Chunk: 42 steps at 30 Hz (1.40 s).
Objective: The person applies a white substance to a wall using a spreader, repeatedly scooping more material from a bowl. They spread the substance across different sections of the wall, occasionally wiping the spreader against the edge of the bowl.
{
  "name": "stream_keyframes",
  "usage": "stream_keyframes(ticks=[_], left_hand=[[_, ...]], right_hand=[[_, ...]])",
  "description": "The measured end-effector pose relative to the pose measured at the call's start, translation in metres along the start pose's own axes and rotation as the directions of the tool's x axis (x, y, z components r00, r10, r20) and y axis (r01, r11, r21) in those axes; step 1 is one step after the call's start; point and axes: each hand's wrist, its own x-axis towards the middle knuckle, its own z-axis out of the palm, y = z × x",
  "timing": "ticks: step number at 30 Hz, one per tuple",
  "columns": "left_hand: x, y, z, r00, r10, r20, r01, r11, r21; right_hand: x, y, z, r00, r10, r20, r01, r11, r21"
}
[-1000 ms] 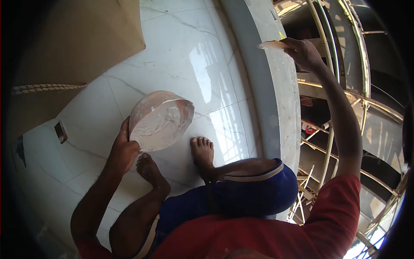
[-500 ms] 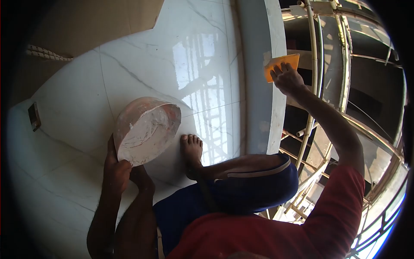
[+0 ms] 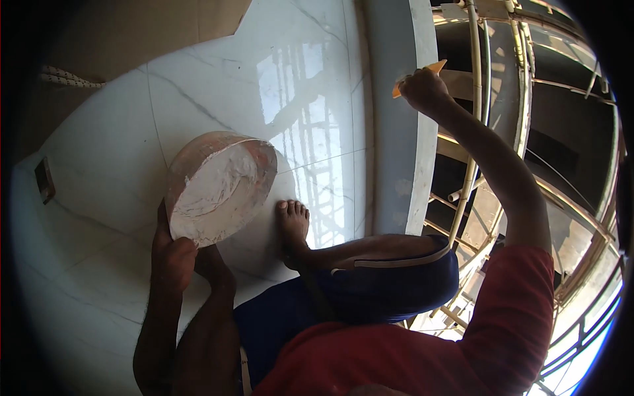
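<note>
My left hand (image 3: 173,259) grips the near rim of a round plastic basin (image 3: 187,163), its wall smeared with dried white. Thick white putty (image 3: 223,188) lies inside the tilted basin. My right hand (image 3: 424,90), arm stretched far out, is closed around an orange putty scraper (image 3: 436,66). Only the scraper's corners show past the fist, since the hand hides most of the blade. Hand and scraper are at the white top edge of a low grey wall (image 3: 393,138).
Glossy white marbled tiles (image 3: 119,178) cover the floor, where my bare foot (image 3: 292,224) stands. Beyond the wall rise scaffold poles (image 3: 477,99) over a drop. Brown board (image 3: 145,33) lies at upper left, and a small dark rectangular object (image 3: 45,180) at far left.
My right hand has moved farther along the wall and turned, tipping the scraper so less of its face shows. The basin has shifted slightly left and up in view, still in my left hand.
</note>
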Motion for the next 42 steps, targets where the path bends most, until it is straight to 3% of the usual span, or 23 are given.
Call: stream_keyframes(ticks=[2, 5, 6, 10, 13, 15, 19, 21, 24, 28, 31, 33, 34, 36, 42], left_hand=[[-0.001, 0.002, 0.001, 1.000, -0.014, 0.017, 0.014, 1.000, 0.011], [-0.004, 0.001, 0.003, 1.000, -0.015, 0.006, 0.015, 1.000, -0.019], [-0.004, 0.002, 0.003, 1.000, -0.011, 0.008, 0.011, 1.000, -0.023], [-0.005, 0.003, 0.004, 0.999, -0.035, -0.006, 0.035, 0.999, 0.008], [-0.005, 0.000, 0.006, 1.000, -0.012, -0.013, 0.012, 1.000, 0.009], [-0.005, -0.003, 0.006, 1.000, 0.009, -0.018, -0.009, 1.000, -0.007], [-0.005, -0.008, -0.001, 1.000, -0.006, -0.019, 0.006, 1.000, -0.001], [-0.005, -0.008, -0.003, 1.000, -0.003, -0.011, 0.003, 1.000, 0.011], [-0.005, -0.009, -0.001, 1.000, -0.008, 0.003, 0.008, 1.000, -0.028], [-0.004, -0.006, 0.001, 1.000, -0.006, 0.016, 0.007, 0.999, -0.047], [-0.002, -0.006, 0.003, 0.999, -0.027, 0.024, 0.028, 0.999, -0.041], [-0.002, -0.005, 0.001, 0.999, -0.033, 0.024, 0.035, 0.998, -0.046], [-0.002, -0.006, 0.000, 0.999, -0.030, 0.030, 0.032, 0.998, -0.057], [-0.003, -0.006, -0.002, 0.999, -0.029, 0.036, 0.032, 0.997, -0.069], [-0.006, -0.008, -0.001, 0.999, -0.038, 0.014, 0.039, 0.996, -0.083]], right_hand=[[-0.023, -0.014, 0.007, 0.995, -0.047, -0.086, 0.046, 0.999, -0.014], [-0.042, -0.031, -0.026, 0.972, -0.112, 0.207, 0.083, 0.986, 0.146], [-0.040, -0.028, -0.026, 0.972, -0.110, 0.206, 0.082, 0.987, 0.140], [-0.007, -0.009, -0.019, 0.997, 0.043, -0.071, -0.029, 0.981, 0.190], [0.007, -0.005, -0.009, 0.997, 0.025, -0.079, -0.017, 0.994, 0.107], [0.000, -0.012, 0.022, 0.994, -0.019, -0.108, 0.010, 0.996, -0.083], [-0.043, -0.032, 0.031, 0.982, -0.115, -0.147, 0.085, 0.976, -0.199], [-0.048, -0.038, 0.014, 0.991, -0.128, 0.044, 0.128, 0.992, 0.001], [-0.029, -0.016, 0.006, 0.996, -0.016, -0.090, 0.024, 0.996, 0.086], [0.025, 0.014, 0.008, 0.989, 0.108, -0.105, -0.096, 0.990, 0.106], [0.048, 0.007, 0.007, 0.993, 0.063, -0.099, -0.054, 0.994, 0.090], [0.048, -0.008, -0.013, 0.998, 0.030, 0.049, -0.029, 0.999, -0.017], [0.043, -0.013, -0.014, 0.999, 0.024, 0.048, -0.024, 1.000, -0.020], [0.028, -0.028, -0.008, 0.995, 0.018, 0.094, -0.023, 0.998, 0.059], [-0.037, -0.070, -0.007, 0.971, -0.200, 0.133, 0.175, 0.968, 0.179]])
